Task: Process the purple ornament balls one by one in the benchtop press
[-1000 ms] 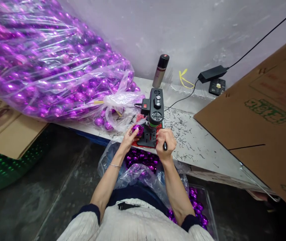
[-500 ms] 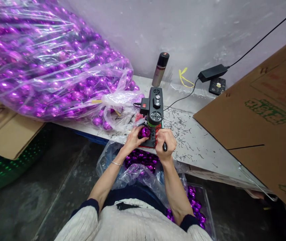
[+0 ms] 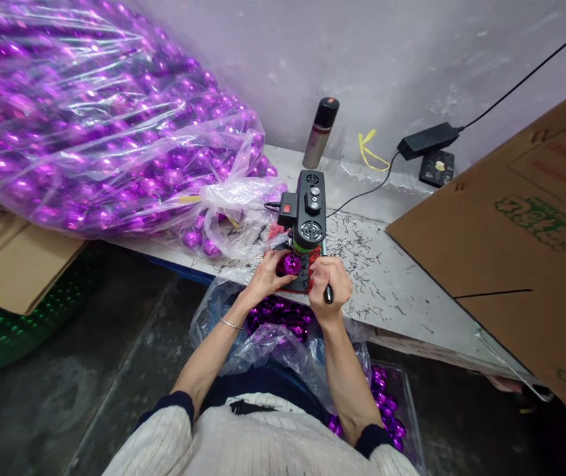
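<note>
Between the thumb and fingers of my left hand point(image 3: 267, 274) is a shiny purple ball point(image 3: 291, 265), held just below the head of a black bench drill press point(image 3: 311, 206). My right hand point(image 3: 331, 285) is a fist around the black-ended lever handle point(image 3: 328, 294) at the machine's right side. The machine's dark base lies under the ball, with red bits around it. The tip of the tool is hidden by the machine's head.
A huge clear bag of purple balls point(image 3: 114, 132) fills the left. A spray can point(image 3: 321, 133), a power adapter point(image 3: 428, 140) and thin dark scraps point(image 3: 357, 264) are on the table. A cardboard box point(image 3: 521, 238) stands at right. More purple balls point(image 3: 278, 317) lie in plastic below my hands.
The whole view has shifted slightly. Both hands stay in place, one at the ball and one on the lever, with the ball showing a little more clearly.
</note>
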Motion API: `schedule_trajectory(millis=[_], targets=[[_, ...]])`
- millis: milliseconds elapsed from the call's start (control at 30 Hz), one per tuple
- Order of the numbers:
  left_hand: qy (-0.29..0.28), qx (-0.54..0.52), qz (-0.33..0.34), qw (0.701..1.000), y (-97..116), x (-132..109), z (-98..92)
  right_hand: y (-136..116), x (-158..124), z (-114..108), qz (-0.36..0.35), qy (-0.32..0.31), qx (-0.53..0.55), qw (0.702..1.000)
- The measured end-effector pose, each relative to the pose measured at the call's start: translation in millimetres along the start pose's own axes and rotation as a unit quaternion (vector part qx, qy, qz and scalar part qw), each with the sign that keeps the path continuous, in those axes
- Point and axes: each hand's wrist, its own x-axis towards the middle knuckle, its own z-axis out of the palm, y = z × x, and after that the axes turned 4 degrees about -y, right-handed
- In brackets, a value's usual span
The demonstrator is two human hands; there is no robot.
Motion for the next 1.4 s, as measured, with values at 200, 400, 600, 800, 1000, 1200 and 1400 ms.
schedule_trajectory(millis=[200, 400, 600, 800, 1000, 1200, 1400], targets=[[0.012, -0.053, -0.052, 0.997, -13, 7, -5.0, 1, -2, 0, -0.002, 0.002, -0.003, 1.000], [-0.040, -0.147, -0.069, 0.986, -24, 10, -14.7, 2, -4, 0, 0.004, 0.003, 0.003, 1.000], [-0.068, -0.161, -0.082, 0.981, -25, 13, -23.7, 3, -5, 0, 0.001, -0.001, -0.003, 1.000], [-0.069, -0.071, -0.049, 0.994, -17, 14, -23.6, 2, -3, -1, -0.004, -0.003, -0.010, 1.000], [-0.037, 0.046, -0.016, 0.998, -4, 10, -12.1, 2, -3, -1, -0.013, -0.007, -0.019, 1.000], [0.032, 0.051, 0.030, 0.998, -16, 6, 19.2, 1, -1, -2, -0.007, -0.005, -0.017, 1.000], [0.062, 0.050, 0.050, 0.996, -27, 2, 36.0, 2, -5, -1, -0.004, 0.002, -0.004, 1.000]])
